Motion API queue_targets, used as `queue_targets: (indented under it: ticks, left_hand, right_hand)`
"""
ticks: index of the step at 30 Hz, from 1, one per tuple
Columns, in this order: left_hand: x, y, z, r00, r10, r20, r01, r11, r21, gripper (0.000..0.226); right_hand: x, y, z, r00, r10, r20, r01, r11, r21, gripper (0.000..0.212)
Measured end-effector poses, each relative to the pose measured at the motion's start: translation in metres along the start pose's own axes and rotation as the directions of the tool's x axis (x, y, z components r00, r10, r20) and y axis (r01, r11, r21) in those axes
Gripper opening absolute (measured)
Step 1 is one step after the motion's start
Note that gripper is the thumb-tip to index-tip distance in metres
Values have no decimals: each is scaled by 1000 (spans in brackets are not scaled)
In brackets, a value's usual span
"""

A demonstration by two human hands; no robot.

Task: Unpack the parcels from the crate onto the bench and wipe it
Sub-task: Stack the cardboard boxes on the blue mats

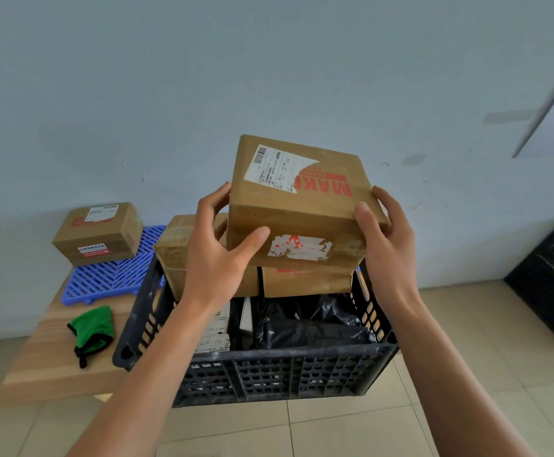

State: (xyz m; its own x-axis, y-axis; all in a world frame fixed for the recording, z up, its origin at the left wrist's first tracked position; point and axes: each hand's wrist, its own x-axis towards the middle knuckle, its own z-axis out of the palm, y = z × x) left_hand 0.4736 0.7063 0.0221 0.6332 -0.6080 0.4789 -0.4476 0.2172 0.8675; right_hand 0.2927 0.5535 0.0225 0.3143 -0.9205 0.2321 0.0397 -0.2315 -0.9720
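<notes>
Unpacking step, mid-lift. Left hand (218,245) and right hand (386,239) clamped on opposite sides of box (298,206), fingers spread, thumbs on near face. Below fingers, crate (285,367) with more parcels inside. Left of fingers, cloth (92,328) on bench (48,364). Farther left, mat (111,275) with one box (99,234). Next, likely: carry left, set down on bench.

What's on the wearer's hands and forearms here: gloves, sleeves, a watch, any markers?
Nothing worn that shows. The left hand and right hand are bare, with no gloves, rings or tape. Both forearms are bare down to the bottom edge of the head view, with no sleeve cuff, watch, strap, cable or tracking marker in sight. Fingernails are short and unpainted.
</notes>
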Motion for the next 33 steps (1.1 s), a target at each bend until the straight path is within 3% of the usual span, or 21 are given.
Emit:
queue_targets:
  ticks: [6,9,13,18,22,25,27,30,33]
  left_hand:
    - [9,5,5,994,-113,11,113,992,-61,60]
    - [15,1,3,982,-161,-100,149,982,-112,61]
    - [23,-4,-13,960,-185,-210,157,977,-141,43]
    - [23,-9,-20,978,-148,-144,143,989,-39,39]
    - [25,-13,-19,986,-136,-94,137,990,9,60]
    - [27,-3,-11,977,-119,-178,104,990,-92,68]
    - [26,2,-2,982,-109,-153,89,987,-134,71]
    - [19,2,4,993,-103,-65,96,990,-106,96]
    - [11,0,7,981,-148,-128,151,988,14,109]
  right_hand:
    - [-23,2,15,998,-58,33,53,990,132,70]
    - [-33,5,19,996,-66,66,53,981,185,67]
    - [-25,5,13,997,-79,20,77,992,95,55]
    - [6,3,5,997,-15,77,16,1000,-13,76]
    - [12,12,-1,990,-4,143,19,994,-105,52]
    - [4,14,8,999,-30,42,29,999,34,46]
    - [-1,13,18,998,-24,-51,30,994,102,48]
    - [-5,12,27,992,10,-128,12,986,168,43]
    - [-10,9,34,988,31,-150,-1,981,195,42]
